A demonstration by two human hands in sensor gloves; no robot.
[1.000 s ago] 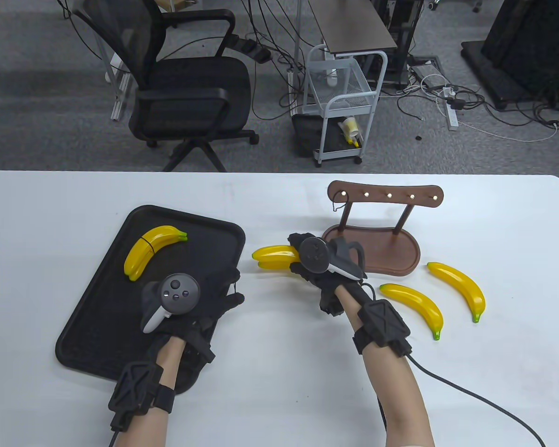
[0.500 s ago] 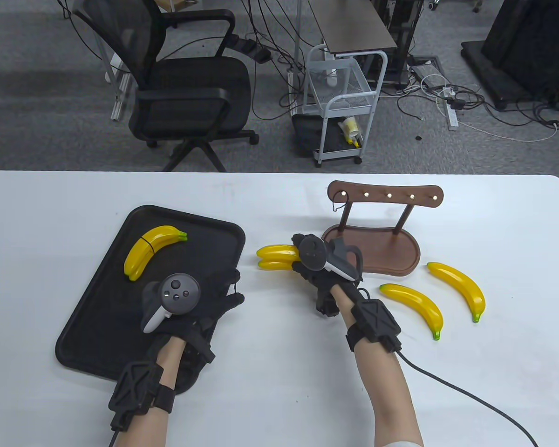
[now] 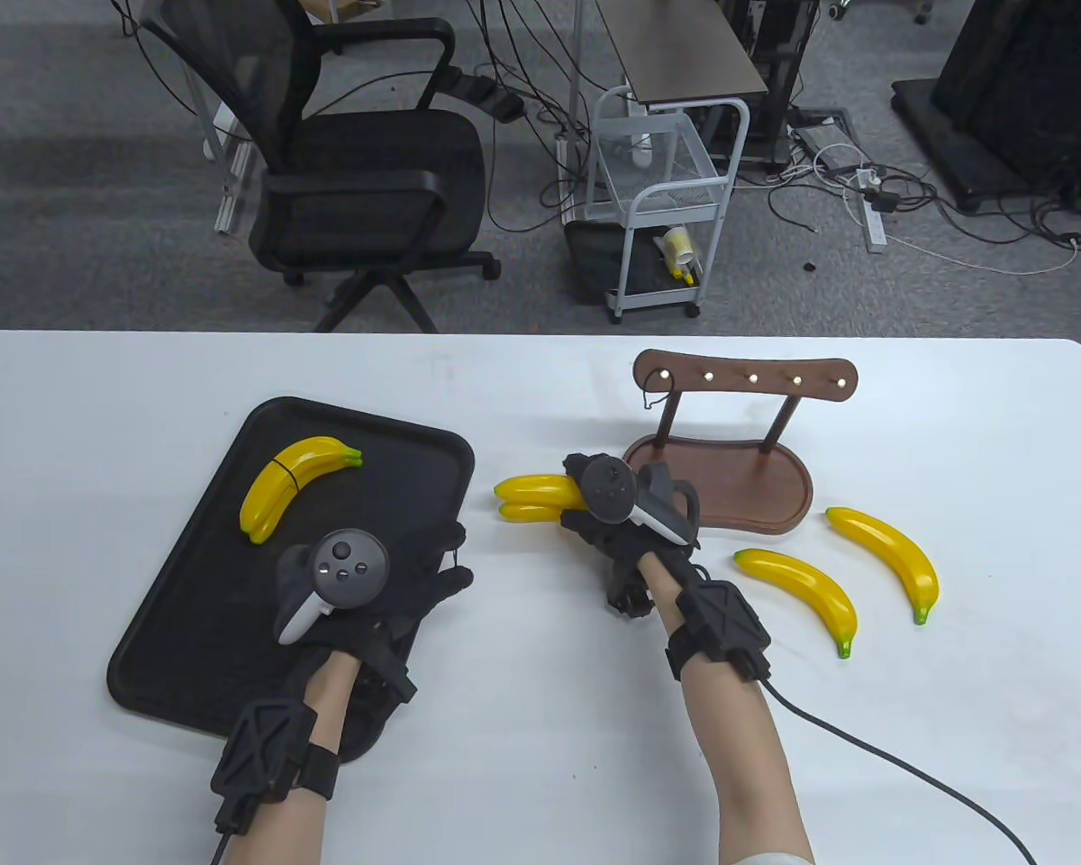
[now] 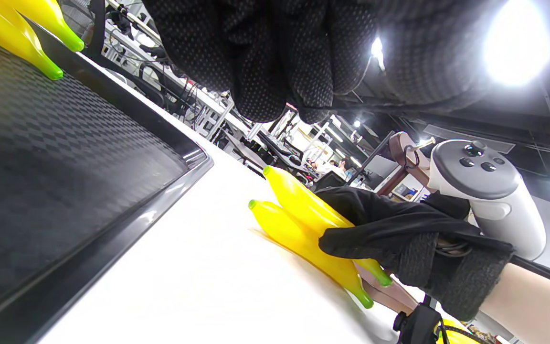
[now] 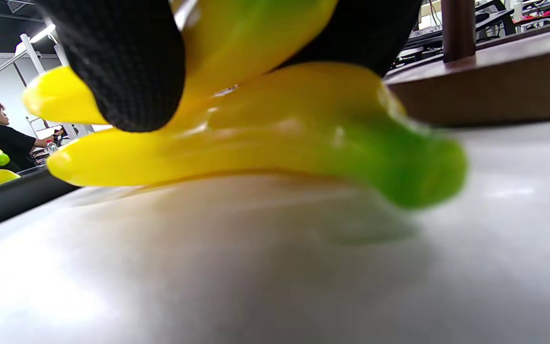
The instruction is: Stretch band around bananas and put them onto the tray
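Observation:
Two yellow bananas (image 3: 531,498) lie side by side on the white table, just right of the black tray (image 3: 189,613). My right hand (image 3: 576,509) grips them near their green stems, fingers curled over both (image 4: 299,215); a fingertip (image 5: 127,62) presses on the upper one. My left hand (image 3: 450,560) hovers over the tray's right edge with fingertips bunched; a thin dark band seems pinched between thumb and finger. A banded pair of bananas (image 3: 293,482) lies on the tray's far part.
A brown wooden peg stand (image 3: 739,487) sits behind my right hand, with a dark band (image 3: 653,389) hanging on its left peg. Two loose bananas (image 3: 802,590) (image 3: 892,550) lie to the right. A cable (image 3: 865,739) trails from my right wrist.
My right hand nudged the two bananas slightly right and squared them together; its forearm swung left. My left hand stayed still.

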